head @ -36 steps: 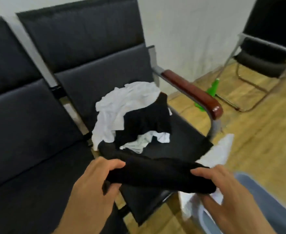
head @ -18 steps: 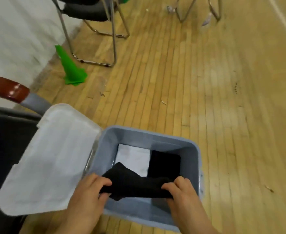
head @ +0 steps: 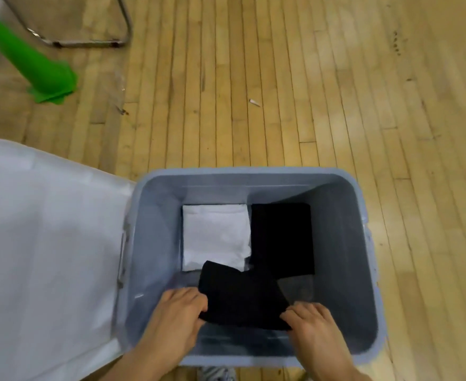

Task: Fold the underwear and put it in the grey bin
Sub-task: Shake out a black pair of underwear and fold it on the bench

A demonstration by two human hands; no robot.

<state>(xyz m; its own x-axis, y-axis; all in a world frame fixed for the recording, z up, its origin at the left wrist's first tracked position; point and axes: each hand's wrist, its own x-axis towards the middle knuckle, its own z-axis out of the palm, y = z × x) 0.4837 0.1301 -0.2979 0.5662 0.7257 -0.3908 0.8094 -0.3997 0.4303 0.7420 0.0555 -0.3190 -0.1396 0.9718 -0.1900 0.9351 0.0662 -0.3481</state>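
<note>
since half a second ago the folded black underwear (head: 240, 295) is sitting lower, now down inside the grey bin (head: 363, 243) rather than at its near rim, and the view is tilting to look almost straight down into it. the black piece is lying near the bin's near wall, tilted, its far corner overlapping the near edge of a folded white garment (head: 214, 235) and touching a second folded black garment (head: 281, 237); those two are lying side by side on the bin floor, white on the left, black on the right. the left hand (head: 177, 314) is gripping the underwear's left edge with fingers curled over the cloth, and the right hand (head: 311, 323) is pinching its near right corner, fingers bent around it. whether the piece is already resting on the bin floor cannot be told. a white lid (head: 47, 257) is standing just beside the bin's left wall, touching its rim. beyond the bin the wooden floor (head: 281, 92) is spreading out, with a green cone (head: 34, 64) at the upper left and the metal chair frame (head: 89, 42) just beyond it.
</note>
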